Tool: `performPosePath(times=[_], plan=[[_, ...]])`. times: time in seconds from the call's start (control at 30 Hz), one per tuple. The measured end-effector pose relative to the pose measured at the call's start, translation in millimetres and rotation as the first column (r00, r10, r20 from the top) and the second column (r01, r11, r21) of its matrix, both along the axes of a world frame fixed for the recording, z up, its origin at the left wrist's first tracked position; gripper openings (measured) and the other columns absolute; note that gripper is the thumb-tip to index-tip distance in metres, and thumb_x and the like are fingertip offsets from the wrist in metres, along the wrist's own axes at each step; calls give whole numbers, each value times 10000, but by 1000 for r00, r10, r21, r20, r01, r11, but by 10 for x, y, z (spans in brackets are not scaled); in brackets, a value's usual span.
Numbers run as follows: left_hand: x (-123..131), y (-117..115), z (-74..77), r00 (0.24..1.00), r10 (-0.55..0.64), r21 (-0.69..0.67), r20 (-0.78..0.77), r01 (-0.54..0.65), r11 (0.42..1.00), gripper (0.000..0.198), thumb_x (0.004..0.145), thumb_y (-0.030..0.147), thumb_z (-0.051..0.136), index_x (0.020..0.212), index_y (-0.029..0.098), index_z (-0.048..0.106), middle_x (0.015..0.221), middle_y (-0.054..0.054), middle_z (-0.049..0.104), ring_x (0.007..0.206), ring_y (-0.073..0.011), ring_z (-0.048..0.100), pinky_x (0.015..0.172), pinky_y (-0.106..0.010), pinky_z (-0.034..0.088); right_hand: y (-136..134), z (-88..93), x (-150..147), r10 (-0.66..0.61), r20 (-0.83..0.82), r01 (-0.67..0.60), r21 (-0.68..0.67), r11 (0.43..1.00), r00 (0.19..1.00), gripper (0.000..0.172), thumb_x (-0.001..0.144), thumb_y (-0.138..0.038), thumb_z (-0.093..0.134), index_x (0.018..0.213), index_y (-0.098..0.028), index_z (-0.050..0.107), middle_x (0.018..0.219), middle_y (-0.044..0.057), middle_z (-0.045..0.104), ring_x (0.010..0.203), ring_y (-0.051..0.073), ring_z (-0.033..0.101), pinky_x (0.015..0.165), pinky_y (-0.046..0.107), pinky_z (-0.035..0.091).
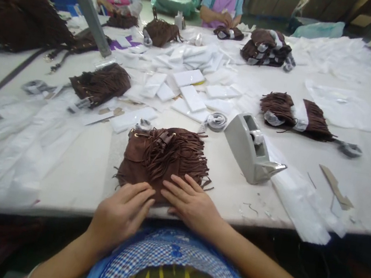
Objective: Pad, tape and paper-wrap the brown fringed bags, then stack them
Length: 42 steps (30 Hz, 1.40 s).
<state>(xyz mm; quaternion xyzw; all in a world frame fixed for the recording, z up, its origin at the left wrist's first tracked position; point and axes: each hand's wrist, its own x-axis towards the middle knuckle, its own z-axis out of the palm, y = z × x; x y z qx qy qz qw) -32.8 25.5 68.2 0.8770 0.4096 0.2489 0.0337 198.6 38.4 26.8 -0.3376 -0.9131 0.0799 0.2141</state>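
Observation:
A brown fringed bag (167, 160) lies flat at the table's near edge, right in front of me. Its fringe fans out to the right, and small gold-coloured eyelets show along its top. My right hand (192, 202) rests flat on the bag's lower right part, fingers stretched out and slightly apart. At the lower middle edge, my left hand (125, 207) has its fingers bent and pressed together on the bag, with the thumb close below them. The bag's near edge is partly hidden by both hands.
A grey tape dispenser (250, 148) stands right of the bag, beside a coiled strap (216, 121). White packets (190, 87) pile up beyond. Other fringed bags (102, 83) lie around, one wrapped in a white band (300, 116). A slanted metal pole (84, 1) rises left. Two people work opposite.

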Motion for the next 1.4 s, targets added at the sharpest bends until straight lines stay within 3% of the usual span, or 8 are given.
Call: performPosePath(times=[0.2,0.37,0.57,0.7,0.83,1.03,1.23,1.4], plan=[[400,339,23,979,-153,-43,-133,149,988,444,966,239,484,1408,201,502,1458,-109,520,1346,-267,468,1114,-477,392,-25,-24,-8,-50,-3,50,-7,999,999,241,943,-345,601,1130,-221,689,1221,56,690,1286,252,500,1134,461,352],[-46,504,-170,905,262,19,-335,-272,962,472,950,375,501,1394,219,533,1454,-148,517,1333,-370,473,1059,-618,382,-19,0,19,-71,25,72,-47,996,997,391,969,-415,550,1345,-308,565,1410,22,575,1244,249,495,974,431,427],[-609,410,151,794,546,215,-269,-502,837,280,920,316,518,1040,155,713,1304,-209,616,1150,-390,609,847,-521,538,28,67,-4,-82,9,83,-70,994,997,327,970,-415,540,1272,-321,627,1395,-6,586,1150,256,515,897,422,435],[-137,474,231,947,309,52,-82,-306,951,242,973,256,458,1035,197,684,1076,-87,732,963,-221,697,853,-358,562,52,151,-22,-75,37,78,-70,995,996,320,958,-417,555,1254,-331,641,1366,2,602,1112,261,522,880,429,449],[367,716,-13,987,-94,-57,-128,87,995,321,954,152,448,1212,175,637,1281,-94,662,1186,-184,613,997,-320,500,6,170,-36,-84,56,87,-60,994,995,367,938,-396,591,1299,-332,615,1322,38,624,1083,252,530,881,410,463],[77,997,-254,923,278,101,-266,-260,960,506,925,449,527,1350,179,573,1409,-170,557,1368,-362,430,1096,-596,336,-71,93,-48,-124,14,124,-53,991,992,339,936,-373,595,1266,-310,639,1342,38,624,1080,247,542,877,410,475],[-287,932,29,827,494,224,-267,-445,867,312,924,343,532,1131,180,698,1375,-195,576,1323,-432,458,972,-657,405,-64,118,-52,-121,-32,119,-77,990,992,311,932,-376,597,1230,-310,659,1328,21,636,1066,250,545,877,413,474],[8,840,341,916,383,158,-123,-363,918,200,948,236,505,990,195,696,1078,-106,728,955,-260,685,846,-411,532,-60,138,-80,-116,-31,114,-67,991,993,292,932,-357,595,1207,-295,669,1307,31,645,1009,235,554,844,402,480]])
